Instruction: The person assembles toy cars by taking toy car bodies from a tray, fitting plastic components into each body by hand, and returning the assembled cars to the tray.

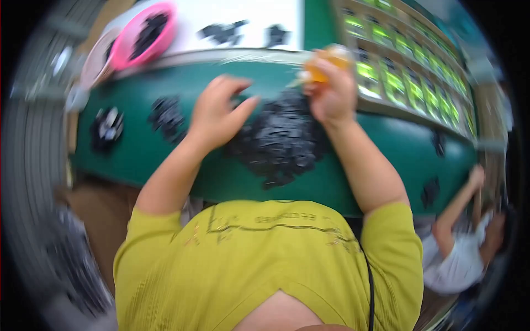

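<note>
My right hand (pixel 335 91) is closed around a small orange bottle (pixel 326 63) with a pale tip pointing left; it is smeared by motion. It is held over the far right edge of a large heap of small flat black pieces (pixel 284 135) on the green table. At the heap's far left edge is my left hand (pixel 221 110), its thumb and fingers apart. Some dark pieces show beside its thumb, and I see nothing gripped there. The exact shape of the black pieces is blurred.
Smaller black piles (pixel 167 117) and a black-and-white pile (pixel 107 128) lie left on the green table (pixel 132 157). A pink basin (pixel 171 33) stands far left beside a white board (pixel 243 14). Trays of yellow-green items (pixel 395 85) line the right; a co-worker (pixel 461 254) sits there.
</note>
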The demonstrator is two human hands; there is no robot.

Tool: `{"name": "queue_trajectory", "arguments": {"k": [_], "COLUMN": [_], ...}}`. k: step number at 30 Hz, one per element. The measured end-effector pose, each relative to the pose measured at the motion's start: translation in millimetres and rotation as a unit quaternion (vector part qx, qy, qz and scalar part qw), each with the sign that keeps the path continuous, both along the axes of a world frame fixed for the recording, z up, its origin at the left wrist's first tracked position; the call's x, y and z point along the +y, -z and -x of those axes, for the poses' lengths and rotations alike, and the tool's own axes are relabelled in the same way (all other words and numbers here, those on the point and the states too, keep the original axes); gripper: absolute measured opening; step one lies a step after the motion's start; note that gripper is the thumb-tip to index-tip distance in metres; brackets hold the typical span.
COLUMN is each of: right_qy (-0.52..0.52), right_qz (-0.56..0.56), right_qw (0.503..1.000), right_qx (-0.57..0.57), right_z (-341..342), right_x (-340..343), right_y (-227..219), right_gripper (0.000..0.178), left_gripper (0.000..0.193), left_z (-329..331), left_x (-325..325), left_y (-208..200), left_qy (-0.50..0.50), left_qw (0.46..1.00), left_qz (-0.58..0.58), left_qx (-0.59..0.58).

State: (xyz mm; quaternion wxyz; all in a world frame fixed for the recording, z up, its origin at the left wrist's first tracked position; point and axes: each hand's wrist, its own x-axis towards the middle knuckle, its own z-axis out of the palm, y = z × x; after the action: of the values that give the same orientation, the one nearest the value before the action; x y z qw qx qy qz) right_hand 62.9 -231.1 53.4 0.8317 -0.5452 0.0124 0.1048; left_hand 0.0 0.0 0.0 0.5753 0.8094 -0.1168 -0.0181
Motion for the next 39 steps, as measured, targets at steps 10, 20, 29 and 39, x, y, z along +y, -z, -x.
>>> {"name": "queue_trajectory", "arguments": {"k": [10, 20, 29, 39], "right_qy": [0.099, 0.209, 0.317, 0.303], "right_qz": [-0.310, -0.261, 0.074, 0.557], "right_qw": [0.945, 0.937, 0.937, 0.762], "right_qx": [0.004, -0.101, -0.125, -0.131], "right_z": [3.9, 131.4, 158.6, 103.1], "right_x": [23.3, -48.8, -90.7, -83.1], "right_y": [-4.5, 4.7, 31.2, 47.5], "right_gripper": [0.028, 0.038, 0.042, 0.057], "left_gripper": [0.022, 0.019, 0.018, 0.017], "left_z": [-26.2, 8.2, 27.9, 42.3], "left_x": [76.3, 108.2, 104.0, 76.2], "left_y": [-27.9, -28.2, -33.2, -30.8], "left_qy": [0.027, 0.015, 0.005, 0.070], "left_qw": [0.991, 0.997, 0.998, 0.996], "left_qz": [-0.073, 0.021, -0.004, -0.008], "left_qx": [-0.112, -0.069, -0.060, -0.061]}}
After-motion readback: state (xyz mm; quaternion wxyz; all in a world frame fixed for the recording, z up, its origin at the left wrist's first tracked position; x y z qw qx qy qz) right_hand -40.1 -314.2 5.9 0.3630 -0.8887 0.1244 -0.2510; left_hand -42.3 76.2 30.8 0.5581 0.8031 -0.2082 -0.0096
